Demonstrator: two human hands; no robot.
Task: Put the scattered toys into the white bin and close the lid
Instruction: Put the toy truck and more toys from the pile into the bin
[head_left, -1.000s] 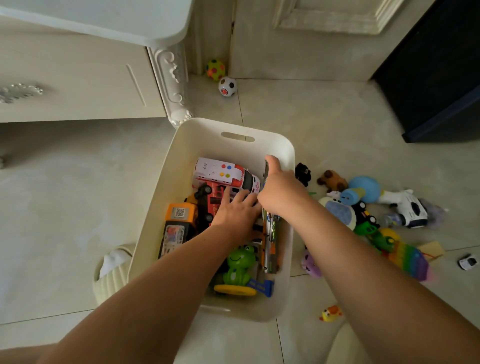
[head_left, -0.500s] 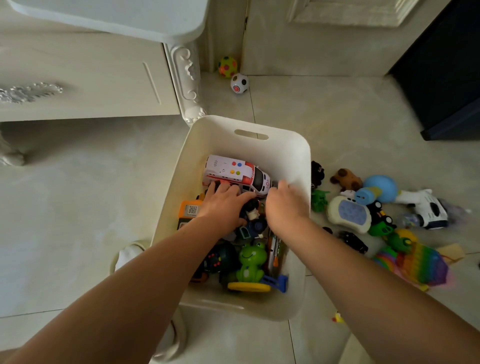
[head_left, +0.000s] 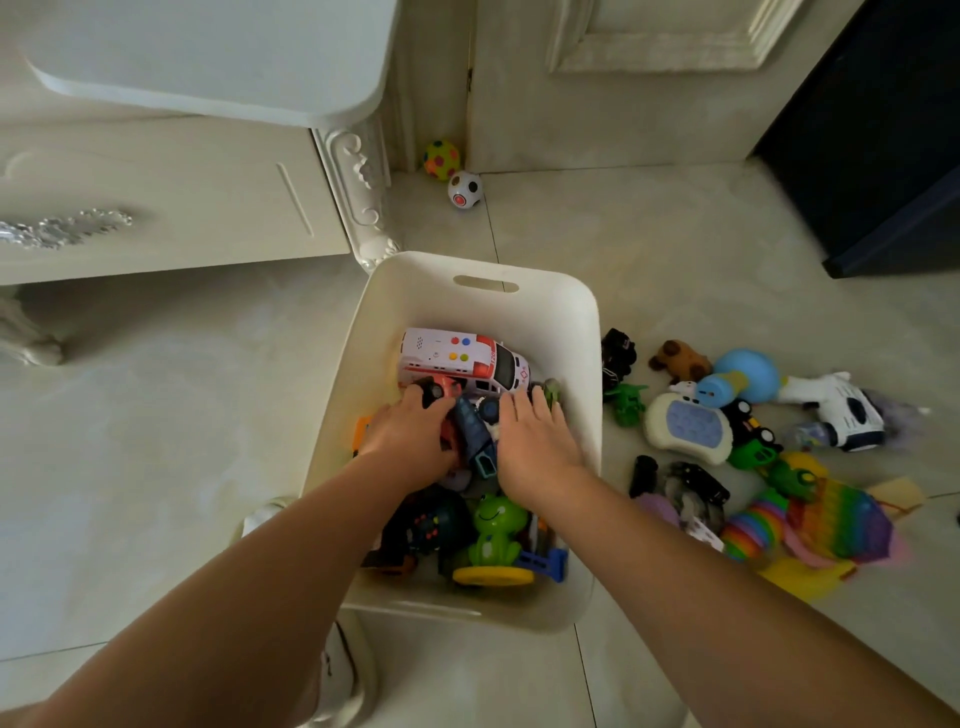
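white bin (head_left: 519, 317): open-topped, part-filled | left hand (head_left: 410, 441): in bin, fingers bent over toys, grip unclear | right hand (head_left: 535, 447): in bin, fingers straight, flat on toys | scattered toys (head_left: 685, 426): floor, right of bin

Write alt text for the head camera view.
The person's left hand and right hand reach into an open white plastic bin onto piled toys beside a white toy ambulance and green plastic frog. More toys, including a rainbow silicone pop pad, lie on the floor to its right.
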